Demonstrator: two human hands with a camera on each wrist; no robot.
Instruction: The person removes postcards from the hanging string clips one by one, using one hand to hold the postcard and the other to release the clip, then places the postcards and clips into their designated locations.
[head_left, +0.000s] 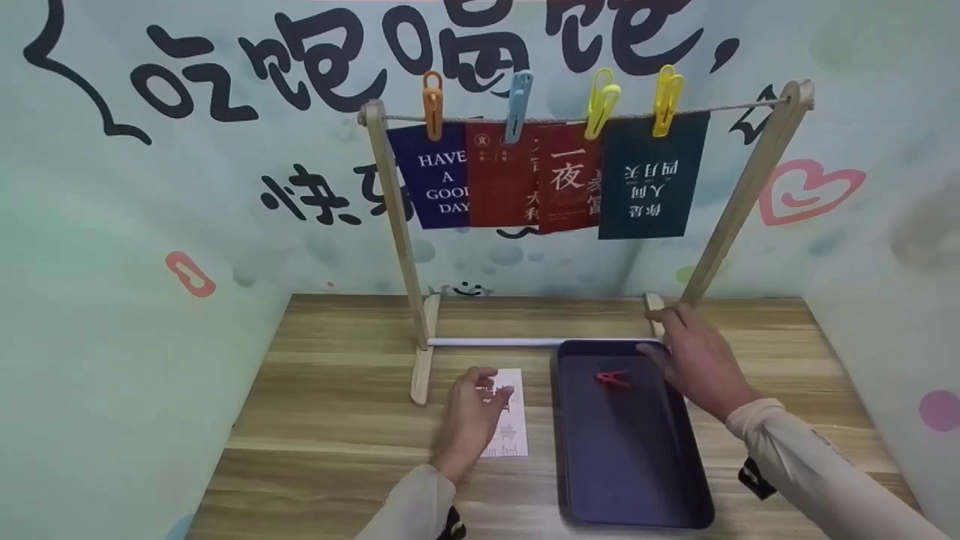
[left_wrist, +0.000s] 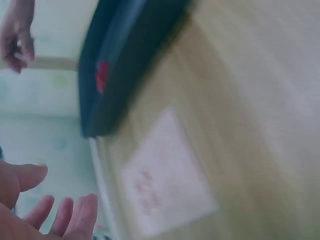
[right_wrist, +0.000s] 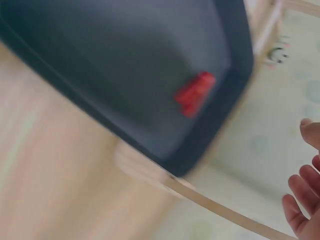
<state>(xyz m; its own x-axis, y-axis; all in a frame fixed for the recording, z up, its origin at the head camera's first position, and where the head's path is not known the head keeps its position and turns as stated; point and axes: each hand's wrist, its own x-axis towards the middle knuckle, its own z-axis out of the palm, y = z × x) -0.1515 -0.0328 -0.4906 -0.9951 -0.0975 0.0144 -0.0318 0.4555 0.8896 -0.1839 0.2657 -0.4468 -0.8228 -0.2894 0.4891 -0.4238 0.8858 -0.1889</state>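
Observation:
My left hand (head_left: 474,420) hovers above a white card (head_left: 511,442) with reddish print. In the left wrist view its thumb and fingers (left_wrist: 60,215) are spread apart with nothing between them, and the card (left_wrist: 167,175) lies flat on the table. Over the far right corner of a dark tray (head_left: 634,480) is my right hand (head_left: 703,360), near the foot of the rack's right post. The right wrist view shows its fingers (right_wrist: 302,192) loosely bent and holding nothing. A red clothespin (head_left: 613,379) lies inside the tray, toward its far end.
A wooden rack (head_left: 401,247) stands behind, with a cord between its posts. Orange (head_left: 433,105), blue and two yellow clothespins hold a blue card (head_left: 435,180), two red cards (head_left: 499,187) and a dark green card (head_left: 652,187). A white rod (head_left: 495,342) joins the feet. Painted walls surround the table.

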